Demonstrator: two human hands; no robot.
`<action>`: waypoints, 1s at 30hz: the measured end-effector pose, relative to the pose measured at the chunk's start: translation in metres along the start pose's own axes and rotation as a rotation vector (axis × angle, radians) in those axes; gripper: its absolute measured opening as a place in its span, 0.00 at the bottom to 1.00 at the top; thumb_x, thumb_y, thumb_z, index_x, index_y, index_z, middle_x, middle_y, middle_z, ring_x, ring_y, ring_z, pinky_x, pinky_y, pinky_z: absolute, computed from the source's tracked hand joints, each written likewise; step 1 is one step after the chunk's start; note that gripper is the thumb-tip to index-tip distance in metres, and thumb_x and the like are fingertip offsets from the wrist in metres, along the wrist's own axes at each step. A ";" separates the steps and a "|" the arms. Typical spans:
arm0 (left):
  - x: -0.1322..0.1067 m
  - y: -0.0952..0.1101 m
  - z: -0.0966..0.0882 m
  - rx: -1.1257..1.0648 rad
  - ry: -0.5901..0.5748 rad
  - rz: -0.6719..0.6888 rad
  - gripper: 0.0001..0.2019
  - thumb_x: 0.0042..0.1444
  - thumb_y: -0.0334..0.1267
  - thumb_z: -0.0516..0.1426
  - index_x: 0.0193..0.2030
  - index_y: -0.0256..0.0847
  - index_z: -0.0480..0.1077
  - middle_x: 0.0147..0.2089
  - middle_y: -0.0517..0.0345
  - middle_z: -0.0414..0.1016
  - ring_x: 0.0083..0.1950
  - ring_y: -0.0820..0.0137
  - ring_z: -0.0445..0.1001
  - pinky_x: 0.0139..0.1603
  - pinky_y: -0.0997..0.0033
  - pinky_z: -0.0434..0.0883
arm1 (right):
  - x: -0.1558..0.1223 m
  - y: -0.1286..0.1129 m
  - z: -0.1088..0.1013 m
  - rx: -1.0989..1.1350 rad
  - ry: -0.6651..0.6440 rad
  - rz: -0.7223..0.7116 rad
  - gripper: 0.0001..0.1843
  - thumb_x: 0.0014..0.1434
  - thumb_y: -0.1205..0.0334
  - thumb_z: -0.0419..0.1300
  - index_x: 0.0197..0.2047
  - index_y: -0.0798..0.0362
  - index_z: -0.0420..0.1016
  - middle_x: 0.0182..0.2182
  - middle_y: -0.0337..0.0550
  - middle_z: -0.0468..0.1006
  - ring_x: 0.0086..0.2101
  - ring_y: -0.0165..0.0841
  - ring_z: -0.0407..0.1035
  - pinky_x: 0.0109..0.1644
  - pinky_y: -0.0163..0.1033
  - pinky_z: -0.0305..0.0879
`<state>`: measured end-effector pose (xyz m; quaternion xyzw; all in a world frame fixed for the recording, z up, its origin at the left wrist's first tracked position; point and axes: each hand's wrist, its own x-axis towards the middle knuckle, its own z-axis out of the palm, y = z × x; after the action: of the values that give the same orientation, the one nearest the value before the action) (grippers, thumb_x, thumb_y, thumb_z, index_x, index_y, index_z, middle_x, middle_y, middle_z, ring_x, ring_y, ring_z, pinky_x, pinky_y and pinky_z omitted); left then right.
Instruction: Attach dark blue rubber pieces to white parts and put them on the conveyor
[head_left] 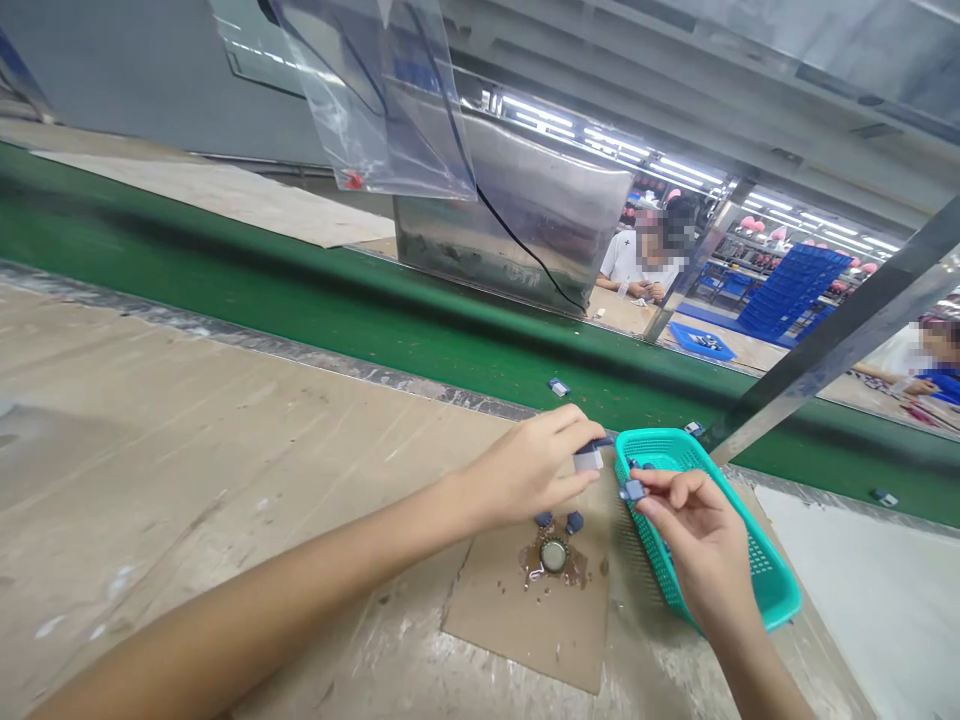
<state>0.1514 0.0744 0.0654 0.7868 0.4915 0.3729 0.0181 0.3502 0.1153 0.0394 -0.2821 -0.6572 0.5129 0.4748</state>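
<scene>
My left hand (536, 460) is closed around a small dark-blue and white plastic part (589, 458), just left of the basket. A small blue-grey plastic piece (634, 490) is pinched between the thumb and fingertips of my right hand (701, 535), over the near side of the turquoise basket (780, 600). More small dark-blue pieces lie in that basket, partly hidden by the hand. Below my left hand, two similar blue pieces (574, 522) sit by a bottle cap (553, 555) on a wet-stained cardboard sheet (536, 635).
A green conveyor belt (465, 345) runs behind the worktable, carrying several small blue-and-white parts (559, 387). A slanted metal post (832, 335) stands behind the basket. A clear plastic bag (390, 120) hangs above. Across the belt, people (637, 260) sit near blue trays (701, 342).
</scene>
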 end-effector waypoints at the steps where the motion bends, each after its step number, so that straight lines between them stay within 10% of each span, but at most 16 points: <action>1: -0.001 0.004 0.001 0.019 -0.031 0.023 0.12 0.54 0.35 0.53 0.46 0.36 0.65 0.41 0.52 0.69 0.42 0.68 0.68 0.42 0.70 0.68 | 0.001 -0.001 -0.002 0.057 0.014 0.026 0.14 0.52 0.63 0.64 0.27 0.50 0.59 0.36 0.42 0.76 0.43 0.37 0.67 0.43 0.40 0.64; 21: -0.011 0.021 0.011 0.079 -0.023 0.186 0.10 0.55 0.33 0.51 0.44 0.35 0.66 0.38 0.52 0.71 0.39 0.69 0.69 0.39 0.73 0.67 | -0.005 -0.005 0.003 0.134 -0.017 0.018 0.18 0.50 0.63 0.66 0.25 0.50 0.57 0.31 0.40 0.75 0.37 0.35 0.70 0.43 0.40 0.67; 30: -0.016 0.031 0.017 0.087 0.210 0.363 0.12 0.52 0.29 0.53 0.44 0.37 0.67 0.36 0.56 0.75 0.34 0.73 0.71 0.35 0.75 0.70 | -0.008 -0.010 0.004 0.330 -0.375 0.422 0.35 0.43 0.42 0.66 0.49 0.45 0.56 0.33 0.41 0.71 0.32 0.37 0.69 0.30 0.36 0.64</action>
<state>0.1818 0.0517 0.0566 0.8192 0.3566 0.4285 -0.1344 0.3509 0.1032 0.0462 -0.2321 -0.5683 0.7426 0.2677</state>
